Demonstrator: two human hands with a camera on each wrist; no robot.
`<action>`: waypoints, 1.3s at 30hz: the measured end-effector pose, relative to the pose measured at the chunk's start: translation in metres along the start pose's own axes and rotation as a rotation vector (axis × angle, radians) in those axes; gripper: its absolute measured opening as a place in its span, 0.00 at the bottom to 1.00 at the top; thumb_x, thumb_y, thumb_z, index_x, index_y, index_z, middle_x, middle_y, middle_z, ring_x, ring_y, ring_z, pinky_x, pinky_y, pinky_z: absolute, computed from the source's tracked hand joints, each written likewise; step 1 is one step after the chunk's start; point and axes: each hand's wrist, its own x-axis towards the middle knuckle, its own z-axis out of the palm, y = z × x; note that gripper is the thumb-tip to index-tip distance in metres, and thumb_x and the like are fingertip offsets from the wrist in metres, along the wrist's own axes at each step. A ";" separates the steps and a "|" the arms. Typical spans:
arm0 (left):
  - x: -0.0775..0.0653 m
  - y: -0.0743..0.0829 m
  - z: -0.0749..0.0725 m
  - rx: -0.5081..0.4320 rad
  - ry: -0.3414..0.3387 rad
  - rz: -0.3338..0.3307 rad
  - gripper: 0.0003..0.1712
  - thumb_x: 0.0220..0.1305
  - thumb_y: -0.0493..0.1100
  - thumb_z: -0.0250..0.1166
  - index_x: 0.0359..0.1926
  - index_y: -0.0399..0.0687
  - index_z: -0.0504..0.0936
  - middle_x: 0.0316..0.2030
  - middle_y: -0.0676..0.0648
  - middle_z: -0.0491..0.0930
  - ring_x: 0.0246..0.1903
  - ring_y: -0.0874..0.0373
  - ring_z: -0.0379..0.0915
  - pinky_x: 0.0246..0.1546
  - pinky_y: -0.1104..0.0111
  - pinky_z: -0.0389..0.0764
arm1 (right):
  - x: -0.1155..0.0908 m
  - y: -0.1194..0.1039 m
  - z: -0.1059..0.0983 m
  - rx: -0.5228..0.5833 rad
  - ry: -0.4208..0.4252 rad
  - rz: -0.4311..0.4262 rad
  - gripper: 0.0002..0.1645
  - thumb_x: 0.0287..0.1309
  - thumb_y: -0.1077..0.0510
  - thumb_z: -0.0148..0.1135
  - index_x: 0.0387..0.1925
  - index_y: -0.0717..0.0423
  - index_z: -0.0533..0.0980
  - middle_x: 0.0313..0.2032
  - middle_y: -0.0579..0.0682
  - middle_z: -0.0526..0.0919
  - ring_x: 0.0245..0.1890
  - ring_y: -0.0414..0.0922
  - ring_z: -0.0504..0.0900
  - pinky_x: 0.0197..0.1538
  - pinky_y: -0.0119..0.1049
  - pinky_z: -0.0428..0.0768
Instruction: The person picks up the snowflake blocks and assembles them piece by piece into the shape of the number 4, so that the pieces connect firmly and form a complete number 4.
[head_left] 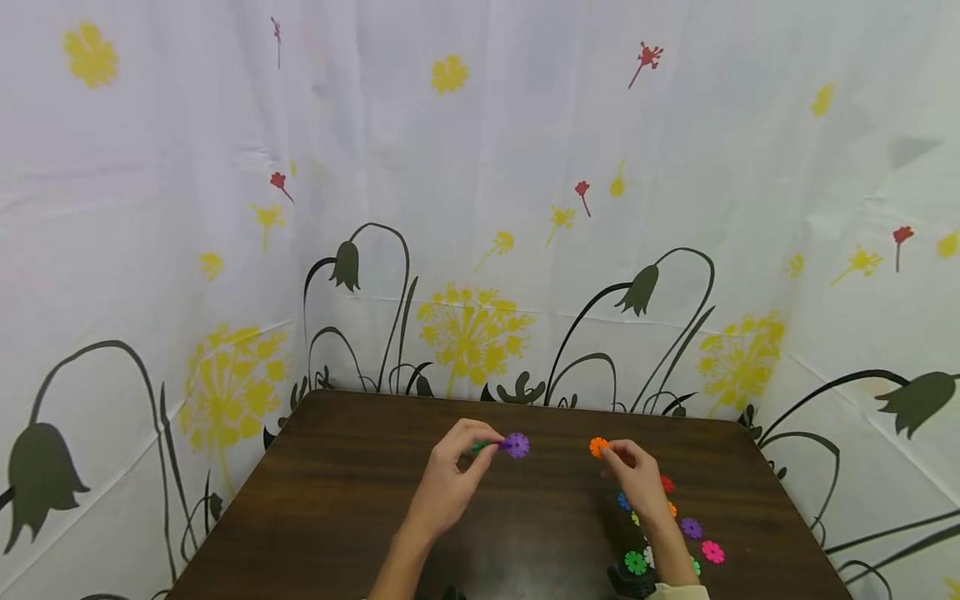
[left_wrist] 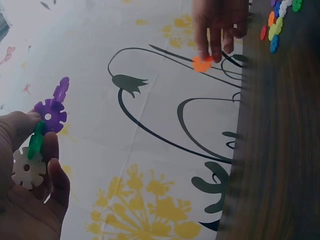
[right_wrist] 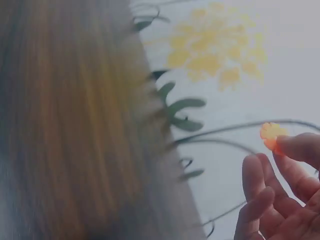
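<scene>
Head view: orange disc [head_left: 597, 446] juts from pinching right hand [head_left: 634, 473].

A dark brown counter [head_left: 337, 475] with streaked wood grain and rounded far corners fills the near middle. Beyond its far edge and along its left and right sides hangs a pale white curtain [head_left: 480, 158], softly creased. Printed on the curtain are drooping grey-green bellflowers [head_left: 346, 265] on long, arching dark stems, at far left, far right and both sides. Large round yellow seed heads [head_left: 474, 337] stand between them. Higher up, small red blossoms [head_left: 648, 57] and yellow blossoms [head_left: 449, 75] are scattered.
</scene>
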 end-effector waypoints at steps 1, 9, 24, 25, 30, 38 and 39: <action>0.001 0.000 0.000 -0.001 -0.001 -0.005 0.14 0.75 0.34 0.68 0.51 0.60 0.87 0.52 0.56 0.83 0.42 0.62 0.79 0.37 0.68 0.83 | -0.001 -0.004 0.001 0.003 0.001 -0.004 0.20 0.77 0.47 0.65 0.55 0.59 0.82 0.46 0.54 0.87 0.39 0.46 0.89 0.47 0.37 0.85; 0.006 0.001 -0.001 -0.031 0.006 -0.001 0.07 0.77 0.41 0.68 0.51 0.59 0.87 0.50 0.52 0.83 0.34 0.62 0.75 0.31 0.69 0.81 | -0.008 -0.034 0.005 0.055 -0.025 -0.048 0.22 0.76 0.46 0.66 0.57 0.58 0.81 0.39 0.44 0.91 0.35 0.41 0.90 0.35 0.33 0.79; 0.008 0.007 0.002 -0.001 0.017 -0.048 0.04 0.76 0.45 0.69 0.47 0.62 0.88 0.49 0.57 0.81 0.35 0.63 0.73 0.32 0.72 0.79 | -0.038 -0.081 0.037 0.084 -0.112 -0.420 0.12 0.75 0.57 0.67 0.56 0.54 0.82 0.45 0.58 0.92 0.24 0.49 0.86 0.31 0.37 0.85; 0.008 0.007 0.003 -0.003 0.018 -0.049 0.05 0.76 0.45 0.69 0.48 0.62 0.87 0.49 0.56 0.82 0.35 0.63 0.74 0.32 0.71 0.79 | -0.039 -0.082 0.039 0.079 -0.111 -0.429 0.12 0.75 0.57 0.67 0.56 0.53 0.82 0.45 0.57 0.92 0.24 0.50 0.85 0.31 0.37 0.85; 0.007 0.005 0.004 -0.030 0.015 -0.052 0.04 0.76 0.44 0.70 0.48 0.59 0.87 0.48 0.52 0.82 0.34 0.63 0.74 0.32 0.72 0.80 | -0.046 -0.085 0.048 0.086 -0.096 -0.464 0.11 0.74 0.59 0.68 0.55 0.50 0.83 0.44 0.54 0.92 0.22 0.49 0.82 0.27 0.35 0.82; 0.006 0.004 0.007 -0.057 0.034 -0.019 0.03 0.77 0.43 0.69 0.47 0.57 0.86 0.48 0.51 0.83 0.33 0.64 0.73 0.30 0.72 0.79 | -0.053 -0.092 0.059 0.131 -0.105 -0.551 0.12 0.74 0.63 0.67 0.56 0.57 0.83 0.43 0.59 0.91 0.19 0.47 0.79 0.26 0.40 0.85; 0.006 0.004 0.006 -0.058 0.039 -0.016 0.03 0.76 0.42 0.69 0.47 0.57 0.86 0.48 0.51 0.83 0.33 0.64 0.73 0.29 0.72 0.79 | -0.053 -0.093 0.060 0.135 -0.103 -0.552 0.12 0.74 0.63 0.67 0.55 0.56 0.83 0.43 0.59 0.91 0.19 0.47 0.79 0.26 0.40 0.85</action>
